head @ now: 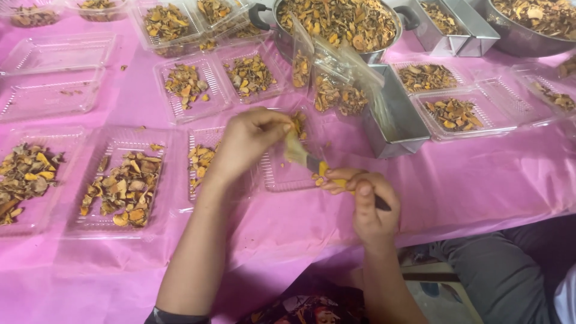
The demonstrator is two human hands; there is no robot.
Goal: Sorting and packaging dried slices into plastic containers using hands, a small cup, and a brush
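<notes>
Head view, frame centre: left hand (249, 141) pinches a pale slice (293, 150); right hand (369, 204) grips a yellow-handled knife (324, 170), blade touching the slice, above a clear tray (282, 177) on the pink tablecloth (468, 180).

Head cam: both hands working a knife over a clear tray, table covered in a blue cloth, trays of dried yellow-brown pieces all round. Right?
Not quite: the cloth is pink, not blue, as the head view shows. The rest holds: left hand and right hand work a knife over a clear tray, with trays of dried yellow-brown pieces around.
</notes>
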